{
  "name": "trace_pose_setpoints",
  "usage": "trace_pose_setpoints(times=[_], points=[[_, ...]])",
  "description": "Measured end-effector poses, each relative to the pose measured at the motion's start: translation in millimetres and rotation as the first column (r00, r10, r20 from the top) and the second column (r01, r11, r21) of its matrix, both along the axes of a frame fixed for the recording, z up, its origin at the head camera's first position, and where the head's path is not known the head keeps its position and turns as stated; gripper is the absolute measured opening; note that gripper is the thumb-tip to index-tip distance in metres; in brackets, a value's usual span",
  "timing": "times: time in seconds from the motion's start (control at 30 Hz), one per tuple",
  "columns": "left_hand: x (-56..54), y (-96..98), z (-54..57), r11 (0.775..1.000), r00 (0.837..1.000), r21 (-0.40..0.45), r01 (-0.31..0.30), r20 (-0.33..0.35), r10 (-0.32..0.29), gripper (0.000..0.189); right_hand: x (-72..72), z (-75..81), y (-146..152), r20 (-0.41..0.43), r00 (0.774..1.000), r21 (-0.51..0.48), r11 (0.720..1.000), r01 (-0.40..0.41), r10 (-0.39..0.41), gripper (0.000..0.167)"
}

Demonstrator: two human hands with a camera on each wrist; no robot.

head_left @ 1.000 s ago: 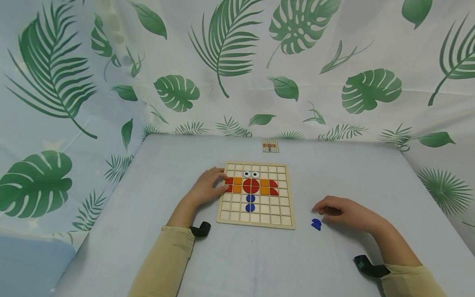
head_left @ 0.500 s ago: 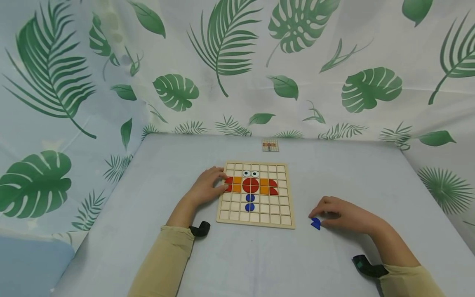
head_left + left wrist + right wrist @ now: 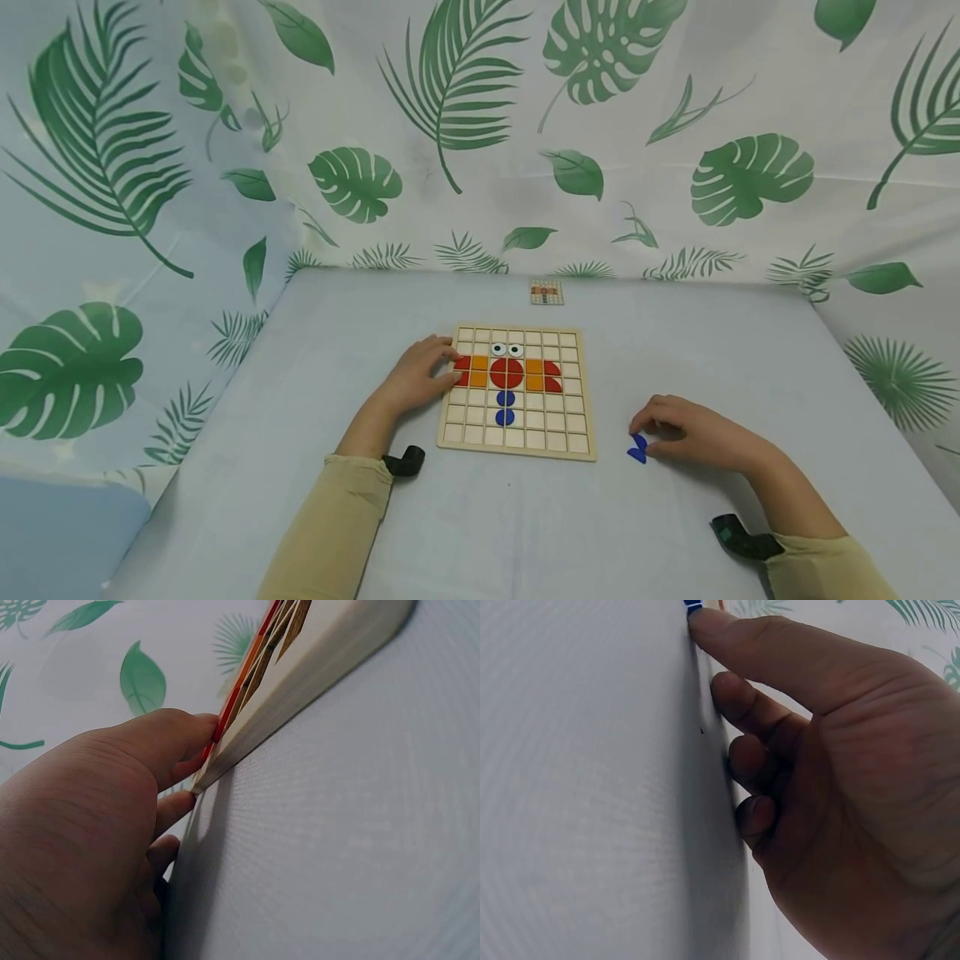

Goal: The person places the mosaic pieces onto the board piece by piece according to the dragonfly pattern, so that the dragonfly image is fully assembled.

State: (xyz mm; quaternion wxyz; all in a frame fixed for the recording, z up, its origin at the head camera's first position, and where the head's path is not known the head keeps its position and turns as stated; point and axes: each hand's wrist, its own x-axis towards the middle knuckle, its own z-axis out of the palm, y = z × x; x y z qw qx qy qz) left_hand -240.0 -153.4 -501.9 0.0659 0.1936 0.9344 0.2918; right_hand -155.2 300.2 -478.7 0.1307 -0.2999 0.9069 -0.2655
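In the head view, a square wooden grid board (image 3: 525, 450) lies flat on the table, with red, orange, blue and eye-patterned pieces in its cells. My left hand (image 3: 414, 375) rests at the board's left edge, thumb and fingers by the red corner pieces (image 3: 462, 372). In the left wrist view the thumb touches the red piece along the rim. To the right of the board, my right hand (image 3: 686, 432) pinches a blue half-round piece (image 3: 641, 442) between thumb and index finger. Another blue half-round piece (image 3: 636, 455) lies right beside it on the table.
A small pattern card (image 3: 547, 292) showing a similar figure on a grid lies behind the board. Leaf-printed cloth (image 3: 465, 108) hangs around the back and sides of the table. Black curved wrist mounts (image 3: 405, 462) sit at both cuffs.
My right thumb and index finger have closed on the upper blue piece, which has turned and shifted slightly. The left hand and the board have stayed put.
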Motion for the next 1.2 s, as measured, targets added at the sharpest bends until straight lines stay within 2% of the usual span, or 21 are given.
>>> trace_pose_setpoints(times=[0.7, 1.2], points=[[-1.3, 0.4, -1.3, 1.000, 1.000, -0.010, -0.009, 0.010, 0.009, 0.033, -0.7, -3.8, 1, -0.013, 0.999, -0.009, 0.999, 0.039, -0.039, 0.023], [-0.7, 0.7, -0.7, 1.000, 1.000, -0.018, -0.013, 0.007, 0.013, 0.035, -5.2, 12.4, -10, 0.048, 0.992, -0.040, 0.992, 0.119, -0.117, 0.021]])
